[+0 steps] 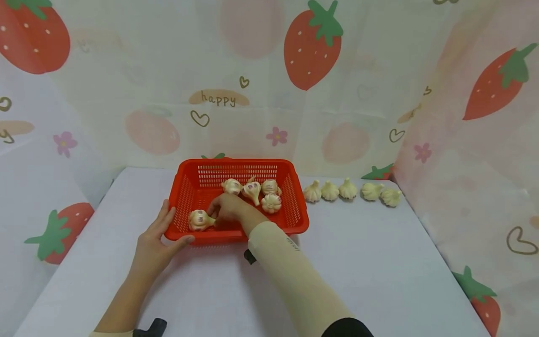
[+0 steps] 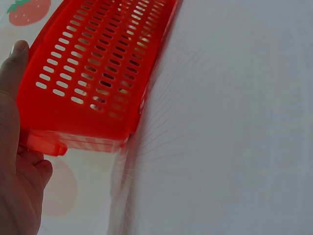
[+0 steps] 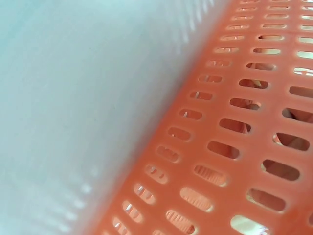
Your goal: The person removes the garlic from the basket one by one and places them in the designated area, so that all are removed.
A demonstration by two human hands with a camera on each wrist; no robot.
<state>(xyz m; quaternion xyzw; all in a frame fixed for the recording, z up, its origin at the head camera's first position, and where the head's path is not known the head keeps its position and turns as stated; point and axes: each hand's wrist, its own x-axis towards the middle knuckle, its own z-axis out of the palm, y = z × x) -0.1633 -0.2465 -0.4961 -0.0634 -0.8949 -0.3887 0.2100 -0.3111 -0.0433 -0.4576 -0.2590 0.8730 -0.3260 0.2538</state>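
Note:
A red plastic basket (image 1: pixel 240 238) with slotted walls stands on the table. My left hand (image 1: pixel 153 245) grips its front left corner, the thumb along the front rim and the fingers at the left side; the left wrist view shows this hand (image 2: pixel 19 161) at the basket wall (image 2: pixel 78 115). Reaching over the front rim, my right hand (image 1: pixel 229 208) is inside the basket, its curled fingers at the stem of a garlic bulb (image 1: pixel 200 220). Farther back in the basket lie several more garlic bulbs (image 1: pixel 231 186). Only the slotted basket wall (image 3: pixel 220 132) fills the right wrist view, hiding that hand's fingertips.
Right of the basket, several garlic bulbs (image 1: pixel 330 191) lie in a row along the back of the white table (image 1: pixel 379 262). A strawberry-patterned cloth (image 1: pixel 261 103) hangs behind the table and along both sides.

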